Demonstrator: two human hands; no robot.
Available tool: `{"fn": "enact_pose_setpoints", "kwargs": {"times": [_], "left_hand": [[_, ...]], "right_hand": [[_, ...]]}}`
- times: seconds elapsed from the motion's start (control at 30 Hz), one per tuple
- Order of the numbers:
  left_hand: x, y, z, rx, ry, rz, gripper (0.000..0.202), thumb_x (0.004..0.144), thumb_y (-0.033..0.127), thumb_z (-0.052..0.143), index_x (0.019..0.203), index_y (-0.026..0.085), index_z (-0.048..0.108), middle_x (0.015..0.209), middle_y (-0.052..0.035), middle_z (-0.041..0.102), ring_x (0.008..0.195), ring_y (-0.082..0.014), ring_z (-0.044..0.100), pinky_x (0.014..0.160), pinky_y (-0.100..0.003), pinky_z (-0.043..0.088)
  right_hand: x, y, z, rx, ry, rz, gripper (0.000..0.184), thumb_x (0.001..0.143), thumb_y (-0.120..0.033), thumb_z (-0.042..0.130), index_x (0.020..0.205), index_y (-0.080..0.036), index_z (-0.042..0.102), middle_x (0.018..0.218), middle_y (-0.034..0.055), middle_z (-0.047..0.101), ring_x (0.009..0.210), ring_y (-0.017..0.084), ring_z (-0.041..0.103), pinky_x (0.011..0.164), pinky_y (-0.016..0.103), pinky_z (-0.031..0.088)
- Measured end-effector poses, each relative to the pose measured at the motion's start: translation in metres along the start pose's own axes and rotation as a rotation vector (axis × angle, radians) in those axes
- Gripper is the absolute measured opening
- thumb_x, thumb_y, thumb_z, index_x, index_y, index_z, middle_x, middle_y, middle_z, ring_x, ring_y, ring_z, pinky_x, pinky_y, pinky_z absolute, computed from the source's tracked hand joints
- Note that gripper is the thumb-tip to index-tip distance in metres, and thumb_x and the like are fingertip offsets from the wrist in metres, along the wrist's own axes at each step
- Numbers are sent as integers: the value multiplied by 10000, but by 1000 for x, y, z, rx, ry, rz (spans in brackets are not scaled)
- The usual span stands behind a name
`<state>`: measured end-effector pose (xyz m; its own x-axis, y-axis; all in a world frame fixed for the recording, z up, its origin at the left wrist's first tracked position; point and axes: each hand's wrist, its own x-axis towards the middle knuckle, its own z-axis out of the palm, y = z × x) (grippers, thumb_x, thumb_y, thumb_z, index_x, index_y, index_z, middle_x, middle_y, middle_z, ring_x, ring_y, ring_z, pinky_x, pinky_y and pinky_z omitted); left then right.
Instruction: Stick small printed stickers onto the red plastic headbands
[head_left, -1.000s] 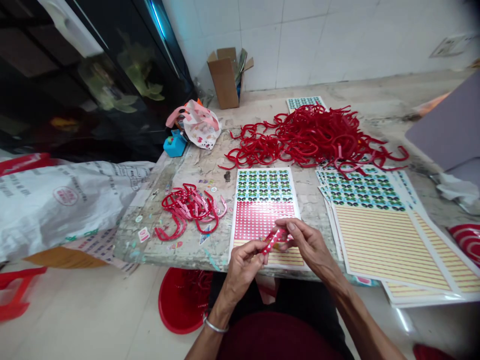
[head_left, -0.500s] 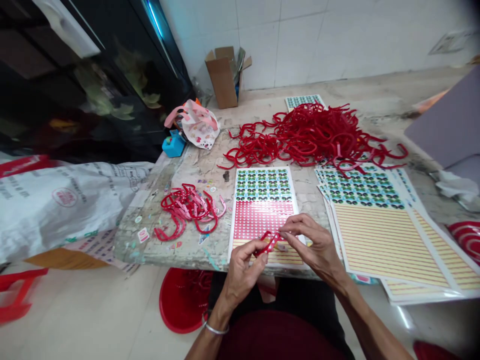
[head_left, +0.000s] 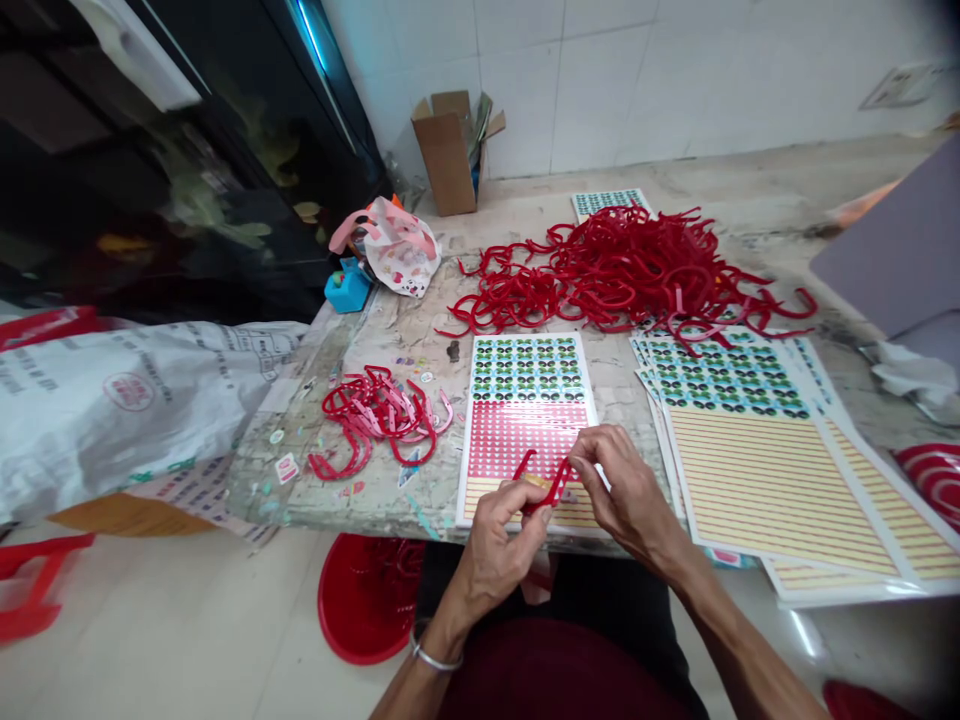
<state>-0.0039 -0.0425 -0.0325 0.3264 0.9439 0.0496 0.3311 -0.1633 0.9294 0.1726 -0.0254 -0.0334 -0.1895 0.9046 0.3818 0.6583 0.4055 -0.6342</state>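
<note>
**Left hand (head_left: pixel 496 565) and right hand (head_left: pixel 628 492) grip a red plastic band (head_left: pixel 546 487)**

Both hands are closed, with thumbs and forefingers pinching the U-shaped band between them. It sits just above the lower, yellow-striped part of a sticker sheet (head_left: pixel 525 420), near the edge of a worn, sticker-spotted table (head_left: pixel 285 505). A silver bangle (head_left: pixel 435 660) circles the left wrist. Left of the sheet lies a small heap of red bands with pink strips (head_left: pixel 379 420). Beyond it, a large tangled pile of red bands (head_left: pixel 615 270) spills toward a stack of sticker sheets (head_left: pixel 757 480) on the right. A round red tub (head_left: pixel 364 600) sits on the floor below the table's edge.
</note>
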Motion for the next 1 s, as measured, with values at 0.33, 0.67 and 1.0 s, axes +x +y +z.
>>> {"fn": "enact_pose_setpoints", "kwargs": {"times": [0.33, 0.67, 1.0], "left_hand": [[-1, -6, 3, 37, -12, 44, 90, 819, 180, 502, 839, 152, 585, 777, -40, 614, 715, -147, 544, 731, -260, 404], [0, -9, 5, 45, -10, 35, 115, 833, 183, 484, 847, 150, 594, 771, -36, 614, 721, -146, 530, 698, -248, 402], [2, -9, 6, 34, 8, 32, 121, 834, 193, 488, 839, 145, 599, 766, -39, 619, 721, -147, 540, 705, -249, 409]], "right_hand": [[-5, -3, -1, -109, 26, -32, 74, 871, -154, 410, 839, -183, 470, 840, 71, 520, 840, 202, 480, 741, 343, 411], [-11, -8, -1, -148, 39, -47, 38, 863, -136, 442, 852, -168, 459, 858, 76, 521, 845, 201, 475, 732, 342, 421], [-14, -15, -6, -175, 25, -18, 34, 871, -144, 437, 854, -166, 457, 862, 73, 516, 864, 200, 475, 736, 336, 422]]}}
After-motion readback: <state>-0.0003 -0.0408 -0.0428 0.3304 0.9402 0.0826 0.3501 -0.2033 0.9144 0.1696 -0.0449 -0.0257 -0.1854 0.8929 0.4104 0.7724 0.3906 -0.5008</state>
